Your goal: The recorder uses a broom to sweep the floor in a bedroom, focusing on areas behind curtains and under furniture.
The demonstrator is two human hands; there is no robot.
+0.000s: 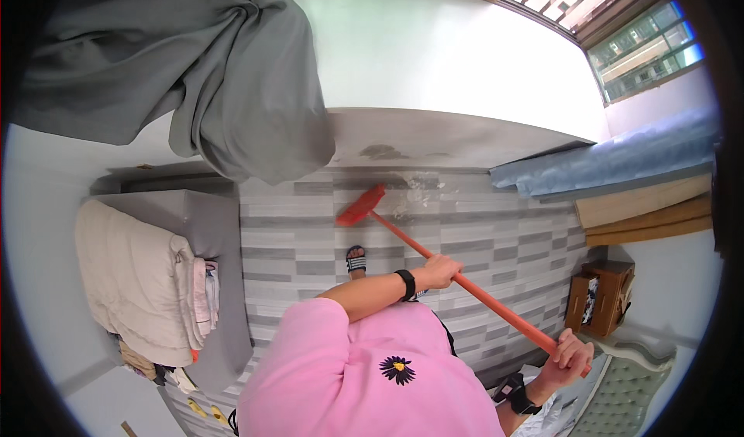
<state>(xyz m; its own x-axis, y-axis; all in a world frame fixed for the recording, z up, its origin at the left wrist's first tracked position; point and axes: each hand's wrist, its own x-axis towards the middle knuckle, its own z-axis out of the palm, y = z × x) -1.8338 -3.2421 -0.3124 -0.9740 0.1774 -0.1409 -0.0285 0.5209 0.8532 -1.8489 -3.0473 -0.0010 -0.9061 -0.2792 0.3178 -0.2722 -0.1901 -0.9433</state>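
Note:
A red broom (pixel 361 207) with a long orange-red handle rests its head on the grey striped floor near the base of the white wall. My left hand (pixel 442 271) grips the handle about midway, a black band on its wrist. My right hand (pixel 570 353) holds the handle's upper end at the lower right, also with a black wrist strap. Pale dust or debris (pixel 415 193) lies on the floor just beyond the broom head. My foot in a striped sandal (pixel 356 259) stands behind the broom head.
A grey curtain (pixel 232 88) hangs at the upper left. A grey seat piled with folded cloths (pixel 147 278) stands on the left. A blue and tan mattress stack (pixel 635 181) and a small wooden cabinet (pixel 601 297) are on the right, with a tufted green headboard (pixel 628 390) below.

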